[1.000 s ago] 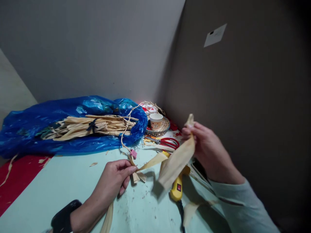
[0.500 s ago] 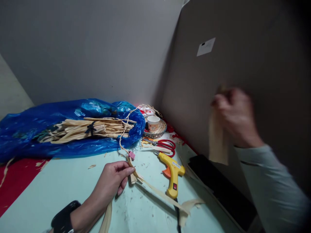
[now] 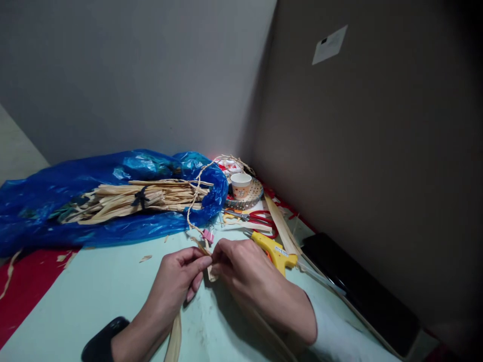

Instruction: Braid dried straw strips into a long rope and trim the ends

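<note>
My left hand [image 3: 173, 281] pinches the end of a thin twisted cord [image 3: 195, 196] made of dried plant strips. Right beside it, my right hand [image 3: 260, 286] has its fingertips closed at the same spot, on the strips of the cord; part of the grip is hidden behind the fingers. A short pale strip end [image 3: 212, 274] pokes out between the hands. Just beyond the fingertips a pink binder clip [image 3: 208, 235] sits at the cord. Another long strip [image 3: 173, 338] hangs below my left hand, and a blurred one trails under my right forearm.
A yellow glue gun [image 3: 274, 249] lies partly behind my right hand, with red-handled scissors [image 3: 270, 221] beyond. A paper cup [image 3: 240, 188] stands on a woven tray [image 3: 256, 191]. Left is a blue plastic bag [image 3: 113, 168] with a strip bundle [image 3: 162, 197]; right, a black object [image 3: 358, 291] by the wall.
My right hand has come down from the upper right to meet my left hand. The wide strip it held now lies on the table near the glue gun. My left hand has barely moved.
</note>
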Motion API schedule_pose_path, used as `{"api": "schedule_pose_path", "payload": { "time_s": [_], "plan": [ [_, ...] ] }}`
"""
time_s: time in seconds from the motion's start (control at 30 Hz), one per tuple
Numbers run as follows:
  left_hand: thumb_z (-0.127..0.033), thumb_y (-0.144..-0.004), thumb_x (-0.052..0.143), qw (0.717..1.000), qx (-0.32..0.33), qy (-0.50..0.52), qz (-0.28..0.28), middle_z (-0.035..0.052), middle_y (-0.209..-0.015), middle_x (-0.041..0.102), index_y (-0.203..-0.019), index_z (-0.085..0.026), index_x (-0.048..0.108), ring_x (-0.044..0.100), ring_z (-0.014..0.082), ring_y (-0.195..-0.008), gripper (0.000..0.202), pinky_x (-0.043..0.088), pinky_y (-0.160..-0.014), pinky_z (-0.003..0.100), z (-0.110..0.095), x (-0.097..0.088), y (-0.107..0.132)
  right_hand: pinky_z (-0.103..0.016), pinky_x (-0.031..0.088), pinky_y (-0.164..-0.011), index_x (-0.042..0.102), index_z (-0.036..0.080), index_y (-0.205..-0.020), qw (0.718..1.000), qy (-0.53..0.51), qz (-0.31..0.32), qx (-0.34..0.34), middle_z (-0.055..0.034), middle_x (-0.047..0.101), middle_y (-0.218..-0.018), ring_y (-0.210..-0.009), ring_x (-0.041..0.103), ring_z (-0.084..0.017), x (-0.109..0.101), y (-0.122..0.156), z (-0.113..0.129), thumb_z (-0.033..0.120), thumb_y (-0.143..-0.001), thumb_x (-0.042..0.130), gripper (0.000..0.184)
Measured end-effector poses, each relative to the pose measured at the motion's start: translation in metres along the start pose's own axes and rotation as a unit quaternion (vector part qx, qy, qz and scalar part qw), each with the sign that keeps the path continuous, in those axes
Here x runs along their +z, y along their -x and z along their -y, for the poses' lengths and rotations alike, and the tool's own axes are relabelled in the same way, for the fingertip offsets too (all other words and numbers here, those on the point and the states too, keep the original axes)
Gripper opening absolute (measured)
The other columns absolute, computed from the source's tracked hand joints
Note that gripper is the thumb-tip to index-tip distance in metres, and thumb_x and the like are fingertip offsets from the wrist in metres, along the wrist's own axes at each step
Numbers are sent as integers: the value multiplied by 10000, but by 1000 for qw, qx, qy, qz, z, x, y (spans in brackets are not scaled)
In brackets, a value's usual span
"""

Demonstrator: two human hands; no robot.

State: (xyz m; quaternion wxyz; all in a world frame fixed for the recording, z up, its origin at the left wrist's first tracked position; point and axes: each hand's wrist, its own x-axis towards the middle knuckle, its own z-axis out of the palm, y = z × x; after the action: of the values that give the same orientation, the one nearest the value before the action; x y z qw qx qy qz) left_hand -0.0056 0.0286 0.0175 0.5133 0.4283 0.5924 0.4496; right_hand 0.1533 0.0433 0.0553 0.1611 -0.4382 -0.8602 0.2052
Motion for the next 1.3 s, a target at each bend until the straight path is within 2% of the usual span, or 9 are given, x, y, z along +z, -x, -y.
{"api": "schedule_pose_path", "payload": {
  "time_s": [0.1, 0.2, 0.3, 0.43, 0.63, 0.83, 0.9, 1.07, 1.3],
  "plan": [
    [-409, -665, 687, 1000, -8, 4, -2, -83, -327, 432, -695, -120, 651, 302, 29, -287, 293, 220, -320, 142, 0, -1, 2, -242, 324, -635, 591, 191, -931, 998, -58, 2, 13, -21, 645, -835, -780, 541, -157, -4, -2, -17, 201, -864, 549, 80],
    [-383, -723, 677, 1000, 1, 21, -1, -104, -347, 432, -931, -129, 655, 292, 31, -296, 330, 229, -322, 129, 1, -2, 2, -253, 331, -647, 578, 183, -1001, 997, -71, -18, 32, -17, 621, -806, -754, 518, -159, -7, -3, -28, 221, -867, 537, 146],
    [-382, -745, 686, 999, 21, 43, -1, -109, -442, 497, -1105, -189, 568, 283, 22, -297, 425, 216, -301, 112, 1, -3, 2, -259, 328, -643, 582, 175, -877, 994, -98, -40, 38, -9, 606, -760, -711, 508, -147, -13, -6, -31, 200, -885, 483, 102],
    [-389, -732, 708, 999, -4, 49, 7, -104, -461, 529, -1018, -197, 529, 295, 19, -289, 388, 209, -288, 104, 1, -5, 0, -258, 317, -625, 518, 180, -772, 987, -127, -83, 56, 1, 575, -736, -698, 493, -142, -18, -9, -32, 189, -866, 486, 100],
    [-373, -713, 725, 995, -81, 49, 23, -95, -377, 477, -870, -164, 591, 269, 17, -306, 294, 190, -312, 106, 1, -6, -2, -247, 324, -618, 481, 194, -849, 975, -204, -66, 65, 2, 590, -767, -700, 496, -139, -9, -10, -34, 122, -875, 400, 111],
    [-373, -651, 765, 992, -110, 62, -3, -96, -350, 448, -832, -148, 633, 274, 16, -309, 318, 171, -335, 120, 0, -6, -2, -252, 296, -614, 533, 178, -701, 983, -179, -11, 33, 9, 562, -670, -657, 466, -124, -6, -10, -27, 336, -986, 340, 379],
    [-365, -666, 753, 993, -105, 54, 5, -95, -361, 450, -771, -152, 615, 286, 14, -312, 274, 177, -339, 122, 0, -6, -2, -251, 279, -595, 526, 173, -661, 984, -176, 6, 30, 18, 547, -632, -621, 450, -111, -6, -9, -24, 344, -984, 355, 403],
    [-384, -718, 694, 997, -69, 8, 14, -99, -376, 446, -744, -166, 584, 295, 21, -313, 246, 196, -338, 128, -1, -3, -1, -247, 277, -583, 539, 188, -745, 984, -170, 5, 49, 26, 549, -669, -637, 453, -118, -5, -3, -16, 303, -939, 452, 241],
    [-396, -682, 693, 998, -59, 12, 0, -106, -354, 417, -740, -162, 599, 278, 27, -298, 258, 176, -332, 146, 0, -3, -2, -259, 337, -674, 536, 183, -791, 988, -146, -34, 48, -22, 572, -836, -791, 512, -153, 11, 1, -10, 231, -890, 506, 114]
  ]
}}
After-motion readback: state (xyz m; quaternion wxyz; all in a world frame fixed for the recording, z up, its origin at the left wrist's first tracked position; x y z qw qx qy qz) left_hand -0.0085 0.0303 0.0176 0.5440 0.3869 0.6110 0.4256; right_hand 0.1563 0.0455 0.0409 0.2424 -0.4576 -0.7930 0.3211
